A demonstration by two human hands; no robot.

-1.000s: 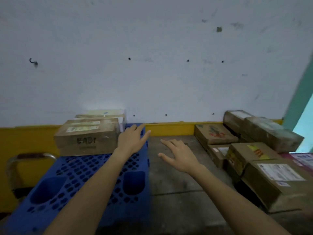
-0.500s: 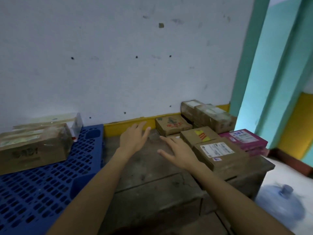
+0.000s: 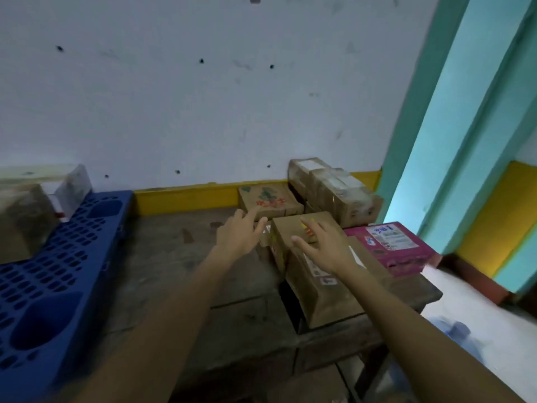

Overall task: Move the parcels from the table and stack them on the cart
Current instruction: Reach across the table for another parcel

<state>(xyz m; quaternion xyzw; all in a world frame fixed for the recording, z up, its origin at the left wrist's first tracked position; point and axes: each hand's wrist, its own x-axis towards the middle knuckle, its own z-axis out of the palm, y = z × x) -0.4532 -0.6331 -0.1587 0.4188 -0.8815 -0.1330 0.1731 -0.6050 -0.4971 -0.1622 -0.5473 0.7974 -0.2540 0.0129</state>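
White wall with a yellow base stripe, dark wooden table (image 3: 186, 274) in front, and on its right end I count at least six parcels: five brown cardboard ones and one pink box (image 3: 390, 248) whose white label is too blurred to read. The left hand (image 3: 239, 237) and right hand (image 3: 325, 245) both reach in spread wide and empty, above the brown parcel (image 3: 290, 228) with the yellow mark. Over on the left, the blue cart (image 3: 58, 257) carries two parcels (image 3: 23, 216), writing unreadable.

parcel labels (image 3: 389, 238) blurred, no text readable
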